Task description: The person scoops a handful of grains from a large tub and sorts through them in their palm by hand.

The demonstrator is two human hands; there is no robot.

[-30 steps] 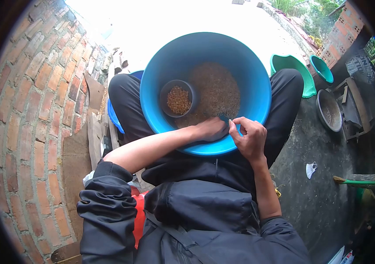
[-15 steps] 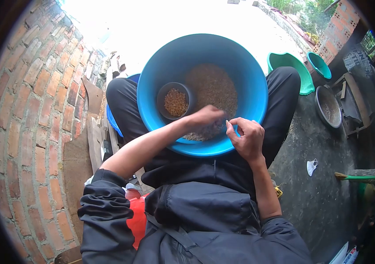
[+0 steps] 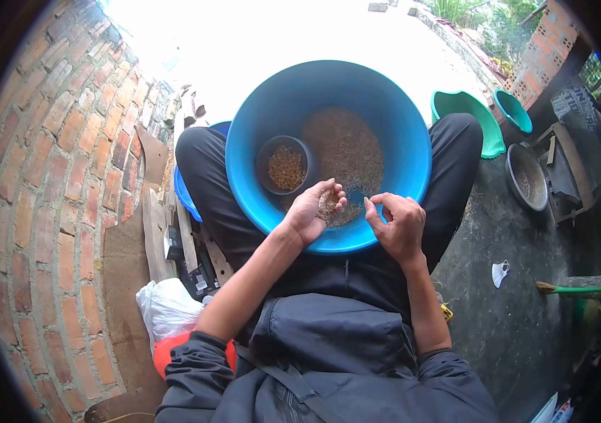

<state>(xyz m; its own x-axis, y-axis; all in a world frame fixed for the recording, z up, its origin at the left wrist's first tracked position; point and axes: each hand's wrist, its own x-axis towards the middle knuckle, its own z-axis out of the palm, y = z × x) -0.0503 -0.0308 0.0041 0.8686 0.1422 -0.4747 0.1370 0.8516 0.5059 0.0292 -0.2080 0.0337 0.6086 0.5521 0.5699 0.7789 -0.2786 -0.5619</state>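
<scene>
A large blue basin [image 3: 244, 180] rests between my legs, with a spread of brown grainy material [image 3: 348, 144] on its bottom. Inside it at the left stands a small dark bowl [image 3: 264, 151] of orange-brown kernels [image 3: 286, 169]. My left hand [image 3: 317, 210] is palm up over the basin's near part, fingers curled round a handful of the grainy material. At the near right rim, my right hand [image 3: 398, 224] has thumb and forefinger pinched together; whatever small thing they may hold is too small to name.
A brick wall [image 3: 54, 225] runs along the left, with boards [image 3: 156, 233] and a white bag [image 3: 166, 307] beside it. Green basins [image 3: 473, 113] and a metal bowl [image 3: 527, 176] lie at the right. A white mask [image 3: 500, 273] and a green-handled brush [image 3: 582, 290] are on the floor.
My left hand has lifted from the grainy material, moved back toward me and turned palm up with a handful. My right hand has stayed pinched at almost the same place.
</scene>
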